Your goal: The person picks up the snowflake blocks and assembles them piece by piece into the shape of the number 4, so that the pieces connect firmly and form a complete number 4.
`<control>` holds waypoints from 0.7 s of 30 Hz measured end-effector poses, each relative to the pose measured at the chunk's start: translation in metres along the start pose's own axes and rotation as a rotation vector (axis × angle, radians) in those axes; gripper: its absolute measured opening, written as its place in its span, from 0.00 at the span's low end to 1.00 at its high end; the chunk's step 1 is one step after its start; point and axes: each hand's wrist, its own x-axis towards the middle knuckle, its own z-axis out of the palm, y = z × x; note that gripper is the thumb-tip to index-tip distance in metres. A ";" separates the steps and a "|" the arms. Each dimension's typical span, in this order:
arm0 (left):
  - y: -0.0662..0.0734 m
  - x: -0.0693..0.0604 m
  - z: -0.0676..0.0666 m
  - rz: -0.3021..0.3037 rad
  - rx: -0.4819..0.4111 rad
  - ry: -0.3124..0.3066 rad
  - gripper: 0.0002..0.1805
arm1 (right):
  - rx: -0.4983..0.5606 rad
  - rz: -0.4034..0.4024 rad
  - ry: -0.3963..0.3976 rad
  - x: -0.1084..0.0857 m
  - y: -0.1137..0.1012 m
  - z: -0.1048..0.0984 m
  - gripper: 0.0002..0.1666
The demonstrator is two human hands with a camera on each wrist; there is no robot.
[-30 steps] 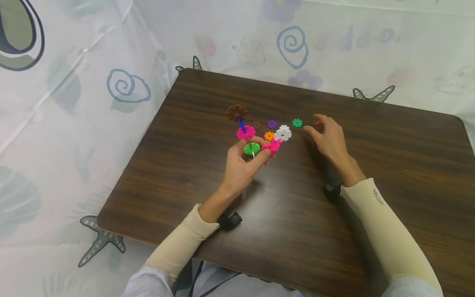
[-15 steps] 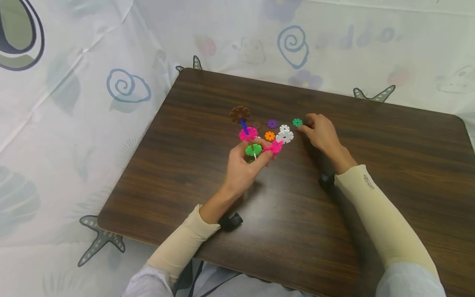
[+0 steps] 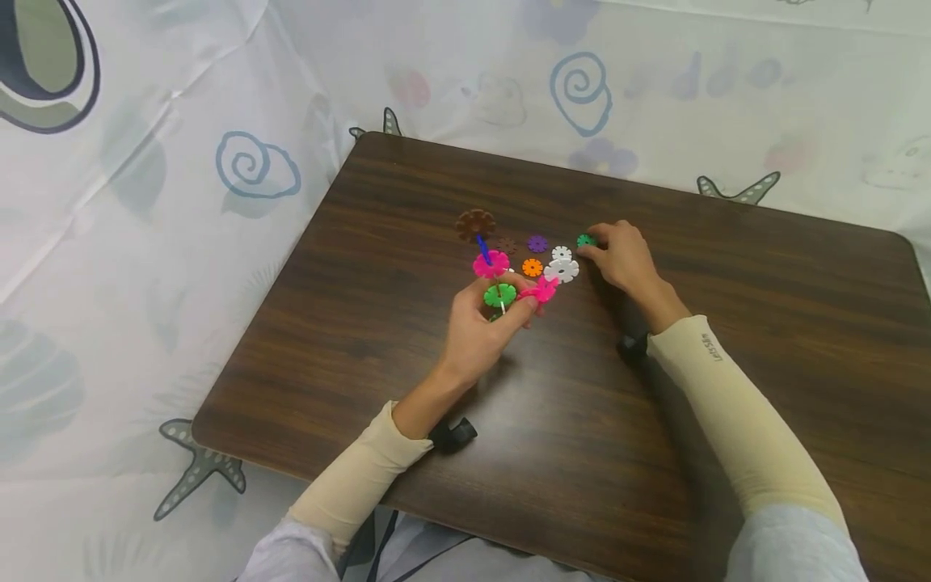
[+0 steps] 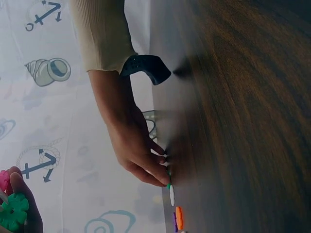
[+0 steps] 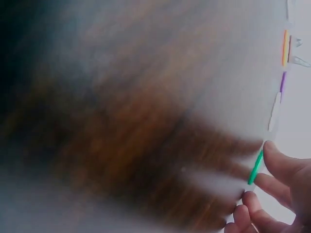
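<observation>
My left hand [image 3: 476, 331] grips a chain of joined notched discs above the table. It includes a brown disc [image 3: 475, 225], a blue one [image 3: 483, 249] on edge, a pink one [image 3: 490, 264], a green one [image 3: 499, 296] and a pink piece [image 3: 542, 291] by the thumb. In the left wrist view a green disc [image 4: 13, 212] shows at that hand. My right hand [image 3: 627, 257] pinches a small green disc [image 3: 585, 241] at the table; the right wrist view has this disc [image 5: 255, 167] tilted between thumb and finger.
On the brown table [image 3: 349, 323] lie a purple disc [image 3: 537, 243], an orange disc [image 3: 532, 267], a small brown disc [image 3: 507, 245], a small white disc [image 3: 561, 253] and a larger white disc [image 3: 562, 271]. A patterned white cloth [image 3: 473, 48] hangs behind the table.
My right hand has moved left to the small green disc, and its thumb and finger now pinch it. My left hand has shifted slightly right with the chain.
</observation>
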 end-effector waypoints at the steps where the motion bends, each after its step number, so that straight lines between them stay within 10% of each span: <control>1: 0.000 0.000 0.000 0.001 0.002 0.002 0.08 | 0.002 0.008 -0.007 -0.001 -0.001 0.000 0.26; 21: 0.000 0.003 0.006 0.028 -0.049 0.010 0.06 | 0.164 0.128 -0.007 -0.033 -0.008 -0.010 0.18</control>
